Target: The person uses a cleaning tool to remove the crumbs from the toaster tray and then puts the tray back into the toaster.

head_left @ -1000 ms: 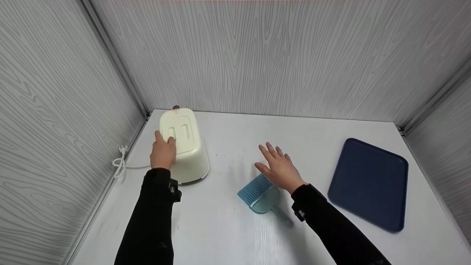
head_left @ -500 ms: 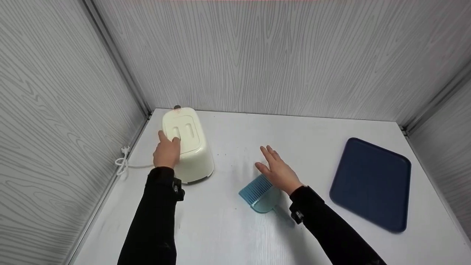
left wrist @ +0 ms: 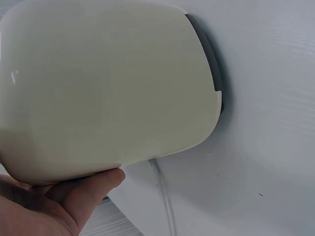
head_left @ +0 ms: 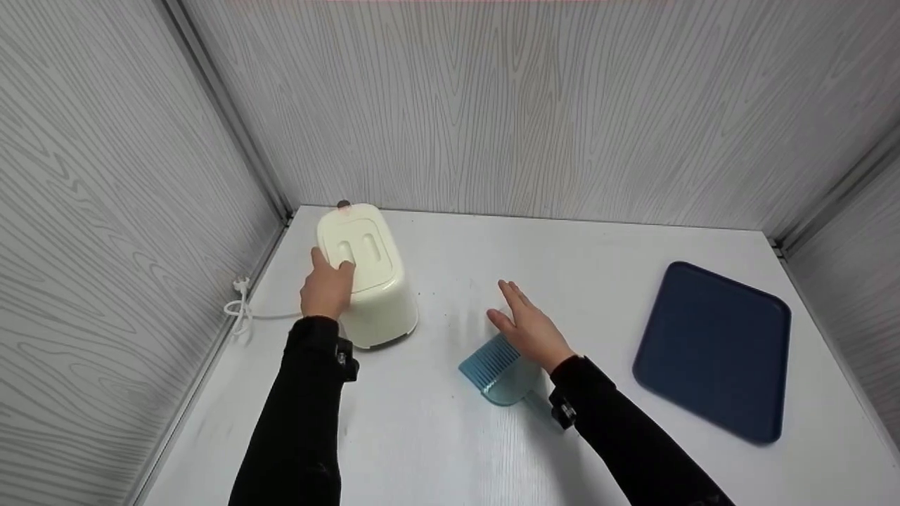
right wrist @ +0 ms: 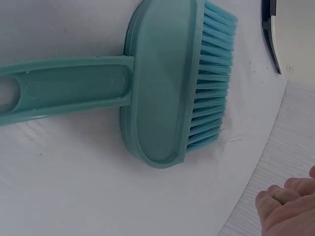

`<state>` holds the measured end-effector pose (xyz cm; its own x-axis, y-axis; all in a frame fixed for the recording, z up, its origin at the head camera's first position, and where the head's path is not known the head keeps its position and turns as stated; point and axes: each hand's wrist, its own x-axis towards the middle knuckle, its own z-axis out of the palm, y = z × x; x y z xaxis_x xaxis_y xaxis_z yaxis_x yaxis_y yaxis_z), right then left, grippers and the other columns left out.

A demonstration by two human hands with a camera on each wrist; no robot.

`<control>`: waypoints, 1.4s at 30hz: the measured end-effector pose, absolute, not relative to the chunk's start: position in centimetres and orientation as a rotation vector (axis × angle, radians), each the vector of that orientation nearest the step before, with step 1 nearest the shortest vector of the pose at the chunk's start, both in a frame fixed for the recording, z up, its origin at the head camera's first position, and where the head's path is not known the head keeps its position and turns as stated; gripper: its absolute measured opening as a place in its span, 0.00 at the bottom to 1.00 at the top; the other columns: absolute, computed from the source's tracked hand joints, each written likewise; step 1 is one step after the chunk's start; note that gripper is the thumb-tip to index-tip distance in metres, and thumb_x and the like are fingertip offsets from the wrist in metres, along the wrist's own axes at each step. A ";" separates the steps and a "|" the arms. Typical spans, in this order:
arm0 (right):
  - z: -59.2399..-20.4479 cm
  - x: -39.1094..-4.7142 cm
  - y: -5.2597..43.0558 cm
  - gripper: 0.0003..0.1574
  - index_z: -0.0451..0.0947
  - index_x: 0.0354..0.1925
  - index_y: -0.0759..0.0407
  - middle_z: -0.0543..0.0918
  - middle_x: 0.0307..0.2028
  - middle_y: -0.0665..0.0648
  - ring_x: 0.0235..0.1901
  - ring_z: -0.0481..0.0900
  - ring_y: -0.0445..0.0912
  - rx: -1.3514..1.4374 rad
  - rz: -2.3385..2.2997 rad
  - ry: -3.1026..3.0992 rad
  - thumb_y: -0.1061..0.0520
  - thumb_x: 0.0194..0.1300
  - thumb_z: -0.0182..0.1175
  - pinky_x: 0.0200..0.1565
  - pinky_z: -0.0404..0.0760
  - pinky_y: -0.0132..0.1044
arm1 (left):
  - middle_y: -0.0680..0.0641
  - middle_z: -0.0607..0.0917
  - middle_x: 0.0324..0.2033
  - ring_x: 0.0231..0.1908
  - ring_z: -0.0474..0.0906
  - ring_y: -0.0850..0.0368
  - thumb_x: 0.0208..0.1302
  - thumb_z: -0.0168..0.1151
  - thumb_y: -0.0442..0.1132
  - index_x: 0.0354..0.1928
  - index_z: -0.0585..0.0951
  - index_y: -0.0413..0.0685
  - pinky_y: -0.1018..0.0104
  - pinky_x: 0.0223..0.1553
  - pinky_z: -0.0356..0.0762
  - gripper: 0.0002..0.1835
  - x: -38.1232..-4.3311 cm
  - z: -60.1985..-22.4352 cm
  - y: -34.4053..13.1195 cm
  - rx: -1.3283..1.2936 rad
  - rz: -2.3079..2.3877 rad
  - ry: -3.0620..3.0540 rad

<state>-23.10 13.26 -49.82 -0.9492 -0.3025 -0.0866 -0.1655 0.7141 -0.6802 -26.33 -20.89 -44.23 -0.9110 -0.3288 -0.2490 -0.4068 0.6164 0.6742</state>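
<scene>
Toaster (head_left: 373, 277) of rounded cream plastic stands beyond and left of a blue-green plastic brush (head_left: 500, 372); the left hand (head_left: 328, 289) presses unclenched against the toaster's side, likely steadying or nudging it. The right hand (head_left: 534, 333), released, hovers over the brush. Any next nudge calls for gentle pressure.
</scene>
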 end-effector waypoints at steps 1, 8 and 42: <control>-49.8 -23.1 13.2 0.46 0.46 0.83 0.54 0.50 0.82 0.62 0.80 0.51 0.56 -0.371 -1.060 2.726 0.39 0.80 0.50 0.78 0.55 0.56 | 0.26 0.71 0.69 0.65 0.72 0.29 0.77 0.38 0.52 0.82 0.33 0.46 0.41 0.67 0.70 0.43 -26.4 -44.2 -20.8 -0.622 1.178 2.734; -50.3 -23.2 12.9 0.45 0.46 0.83 0.55 0.52 0.81 0.62 0.80 0.52 0.56 -0.304 -1.115 2.699 0.41 0.81 0.51 0.79 0.54 0.53 | 0.26 0.69 0.70 0.66 0.71 0.30 0.77 0.38 0.52 0.82 0.32 0.44 0.42 0.68 0.70 0.43 -26.6 -44.1 -20.0 -0.610 1.182 2.727; -51.7 -22.5 10.9 0.44 0.48 0.82 0.57 0.64 0.76 0.64 0.75 0.64 0.59 -0.191 -1.217 2.560 0.41 0.81 0.51 0.74 0.64 0.56 | 0.28 0.74 0.67 0.61 0.77 0.34 0.78 0.41 0.56 0.83 0.35 0.44 0.45 0.63 0.74 0.44 -27.6 -44.9 -14.8 -0.515 1.210 2.758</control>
